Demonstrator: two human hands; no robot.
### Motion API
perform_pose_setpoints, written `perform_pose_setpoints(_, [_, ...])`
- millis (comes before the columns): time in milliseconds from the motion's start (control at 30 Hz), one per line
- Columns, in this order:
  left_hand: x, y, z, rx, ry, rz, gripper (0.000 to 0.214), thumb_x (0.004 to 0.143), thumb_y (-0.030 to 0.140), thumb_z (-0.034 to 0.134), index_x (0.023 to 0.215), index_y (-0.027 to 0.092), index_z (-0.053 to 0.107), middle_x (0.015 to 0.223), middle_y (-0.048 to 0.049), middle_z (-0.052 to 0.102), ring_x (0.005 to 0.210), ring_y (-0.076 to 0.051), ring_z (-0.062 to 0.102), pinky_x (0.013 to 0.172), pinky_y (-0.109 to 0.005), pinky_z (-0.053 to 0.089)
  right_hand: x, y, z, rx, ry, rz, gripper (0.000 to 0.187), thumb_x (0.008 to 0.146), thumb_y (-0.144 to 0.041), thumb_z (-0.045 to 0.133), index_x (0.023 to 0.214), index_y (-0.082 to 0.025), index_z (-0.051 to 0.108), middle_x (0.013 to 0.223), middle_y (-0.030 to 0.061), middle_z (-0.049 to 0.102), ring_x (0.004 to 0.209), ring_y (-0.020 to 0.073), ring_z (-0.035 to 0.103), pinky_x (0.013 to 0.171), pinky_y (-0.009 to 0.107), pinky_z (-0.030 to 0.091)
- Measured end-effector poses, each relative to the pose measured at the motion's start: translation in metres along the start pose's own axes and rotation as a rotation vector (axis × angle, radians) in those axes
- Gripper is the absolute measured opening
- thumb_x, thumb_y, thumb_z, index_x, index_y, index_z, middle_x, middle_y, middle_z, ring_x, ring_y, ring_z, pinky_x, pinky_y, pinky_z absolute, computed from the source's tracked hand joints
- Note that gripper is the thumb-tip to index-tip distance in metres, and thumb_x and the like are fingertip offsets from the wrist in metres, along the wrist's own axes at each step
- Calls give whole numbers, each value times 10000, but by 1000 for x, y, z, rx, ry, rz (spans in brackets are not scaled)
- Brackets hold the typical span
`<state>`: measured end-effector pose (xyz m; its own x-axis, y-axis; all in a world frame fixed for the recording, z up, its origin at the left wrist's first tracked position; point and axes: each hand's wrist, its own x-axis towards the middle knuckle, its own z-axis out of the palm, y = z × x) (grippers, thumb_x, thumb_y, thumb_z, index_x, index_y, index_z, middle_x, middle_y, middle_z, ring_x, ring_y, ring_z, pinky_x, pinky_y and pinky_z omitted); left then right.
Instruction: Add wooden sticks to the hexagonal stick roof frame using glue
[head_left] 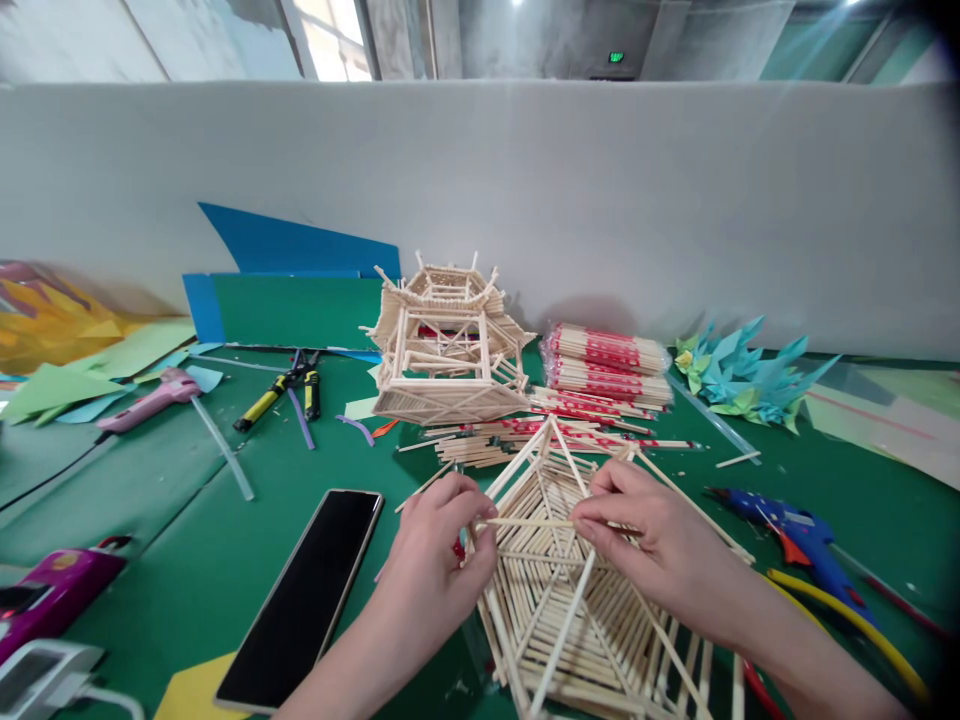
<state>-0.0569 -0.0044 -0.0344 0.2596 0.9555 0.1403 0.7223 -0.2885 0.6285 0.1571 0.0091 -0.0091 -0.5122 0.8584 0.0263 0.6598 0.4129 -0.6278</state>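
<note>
A cone-shaped roof frame of wooden sticks (559, 610) lies on the green table in front of me. My left hand (435, 560) and my right hand (649, 535) each pinch one end of a thin wooden stick (529, 522) held level across the frame's upper part. Both hands have their fingers closed on the stick. Behind the frame stands a finished stick pavilion model (446, 345), with loose sticks (465, 448) lying between them.
Packs of wrapped chopsticks (607, 365) sit behind. A blue glue gun (795, 530) lies right, a black phone (307, 595) left. Pliers (281, 390), a pink glue gun (150, 400), coloured paper (112, 360), paper origami shapes (742, 380) and a white partition wall (675, 200) surround the table.
</note>
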Motion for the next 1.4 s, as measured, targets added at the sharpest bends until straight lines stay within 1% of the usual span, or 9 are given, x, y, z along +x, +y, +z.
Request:
perform_pose_setpoints(200, [1, 1, -2, 11, -23, 7, 122, 804, 187, 426, 791, 184, 547, 885, -51, 494, 863, -204, 503, 761, -358, 397, 0, 3, 3, -12, 4, -26, 216, 852, -155, 446, 654, -184, 529, 755, -5, 429, 737, 128, 443, 651, 288, 364])
perform_pose_setpoints(333, [4, 1, -3, -21, -73, 0, 175, 839, 243, 410, 790, 198, 572, 861, -43, 481, 825, -193, 500, 719, -333, 406, -1, 3, 2, -7, 12, -23, 209, 852, -148, 447, 678, -192, 554, 765, -4, 444, 749, 130, 452, 664, 292, 369])
perform_pose_setpoints(433, [6, 1, -4, -33, -84, -7, 193, 840, 257, 413, 772, 196, 583, 837, -40, 472, 798, -188, 499, 703, -325, 408, -2, 7, -3, 67, 30, -12, 189, 870, -180, 432, 806, -214, 606, 815, 6, 467, 784, 129, 471, 701, 294, 388])
perform_pose_setpoints(533, [5, 1, -4, -37, -95, -13, 198, 842, 263, 408, 771, 190, 578, 847, -43, 469, 809, -192, 499, 699, -323, 412, -5, 15, -10, 127, 84, 22, 205, 884, -228, 419, 979, -229, 601, 895, 24, 479, 836, 133, 486, 760, 309, 400])
perform_pose_setpoints(600, [5, 1, -4, -42, -97, -16, 195, 844, 265, 405, 769, 188, 568, 868, -45, 469, 826, -193, 500, 710, -324, 414, -7, 20, -13, 123, 103, 42, 211, 880, -235, 426, 994, -226, 604, 907, 30, 479, 853, 141, 488, 774, 320, 402])
perform_pose_setpoints(833, [7, 1, -3, -54, -108, -30, 190, 848, 264, 397, 766, 191, 554, 897, -45, 472, 848, -189, 503, 722, -312, 420, -8, 21, -15, 119, 88, 15, 186, 869, -252, 452, 922, -219, 627, 883, 31, 492, 834, 146, 494, 740, 317, 412])
perform_pose_setpoints(1000, [8, 3, -4, -48, -114, -29, 196, 852, 260, 392, 756, 189, 547, 885, -43, 474, 835, -189, 508, 715, -316, 420, -3, 10, -13, 0, 39, -35, 167, 851, -197, 473, 814, -211, 635, 800, 13, 488, 769, 137, 482, 682, 295, 396])
perform_pose_setpoints(1167, [6, 2, -4, -56, -109, -19, 174, 848, 243, 402, 761, 190, 544, 890, -40, 469, 850, -187, 508, 725, -316, 422, 0, 5, -10, -64, 23, -29, 156, 833, -172, 497, 736, -204, 615, 778, 4, 498, 760, 134, 483, 664, 284, 381])
perform_pose_setpoints(1400, [6, 5, -5, -69, -90, -27, 159, 831, 218, 423, 738, 183, 548, 858, -43, 476, 807, -180, 515, 690, -298, 433, 0, 7, -7, -50, 8, -14, 166, 849, -165, 467, 760, -201, 603, 787, 2, 504, 773, 136, 485, 678, 289, 373])
